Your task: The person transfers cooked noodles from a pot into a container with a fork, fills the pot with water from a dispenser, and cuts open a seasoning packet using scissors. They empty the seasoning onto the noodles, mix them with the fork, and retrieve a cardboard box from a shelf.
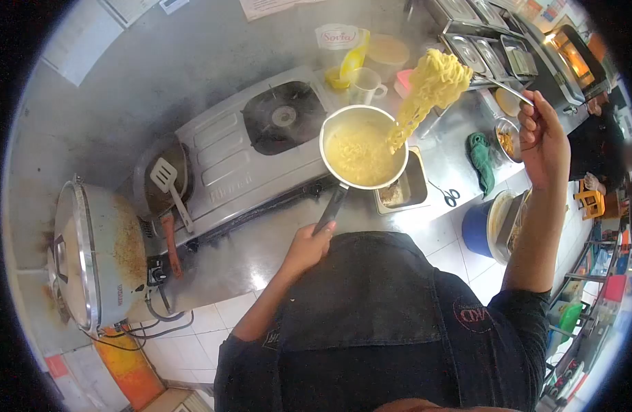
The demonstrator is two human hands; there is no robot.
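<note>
My left hand [309, 246] is closed around the black handle of a white saucepan [327, 161], held in front of the stove. Yellowish broth and noodles [357, 154] fill part of the pan. My right hand [544, 141] is raised at the right, gripping the thin handle of a metal utensil [511, 90]. A thick clump of yellow noodles [436, 82] hangs from its far end, trailing down to the pan's right rim. That end is hidden in the noodles, so its shape cannot be told.
A gas stove [223, 147] stands left of the pan, with a spatula [168, 180] over a dark pan. A rice cooker [99, 254] is far left. Behind are a clear jug [365, 86] and lidded trays. Scissors [450, 196], a green cloth [479, 161] and a metal tray [415, 182] lie right.
</note>
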